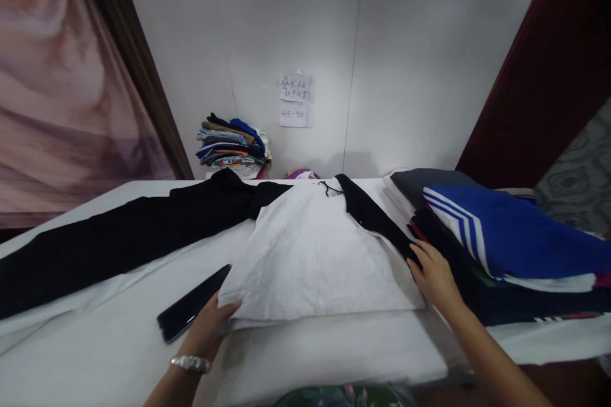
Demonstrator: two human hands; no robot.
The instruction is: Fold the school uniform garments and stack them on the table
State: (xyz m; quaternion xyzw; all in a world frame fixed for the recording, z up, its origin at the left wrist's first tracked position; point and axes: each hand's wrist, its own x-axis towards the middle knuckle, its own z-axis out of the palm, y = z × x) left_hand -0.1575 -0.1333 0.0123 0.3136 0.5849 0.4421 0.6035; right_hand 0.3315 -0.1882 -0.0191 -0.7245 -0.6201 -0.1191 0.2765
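A white-and-black long-sleeved top [310, 254] lies spread over the table, with a dark cord near its far end. Its lower left corner is pinched in my left hand [210, 324], thumb on top and the other fingers mostly hidden. My right hand [435, 276] closes on the black sleeve [377, 213] along the garment's right edge. To the left stretches a long black piece of cloth [128, 232], which meets the top's left shoulder; whether it is the other sleeve I cannot tell. Beside my left hand lies a dark phone [193, 302].
Folded clothes are stacked on the right, with a blue striped garment [529, 235] uppermost. At the back left stands another clothes pile [233, 146]. Handwritten paper signs [296, 100] hang on the white wall. A pink curtain [71, 89] borders the left side.
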